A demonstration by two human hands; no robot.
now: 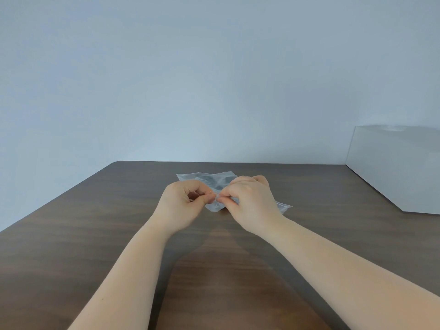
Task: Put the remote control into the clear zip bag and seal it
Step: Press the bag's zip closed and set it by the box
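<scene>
A clear zip bag (190,177) lies on the dark wooden table (95,222), just past my hands. A dark shape, the remote control (217,181), shows through the plastic inside the bag. My left hand (183,203) pinches the bag's near edge between thumb and fingers. My right hand (250,201) pinches the same edge right beside it, fingertips almost touching the left ones. My hands cover most of the bag's near part, so I cannot tell whether the zip is closed.
A white box (400,170) stands at the table's right side, against the pale wall. The table's far edge runs just behind the bag, and its left edge slants down towards the near left.
</scene>
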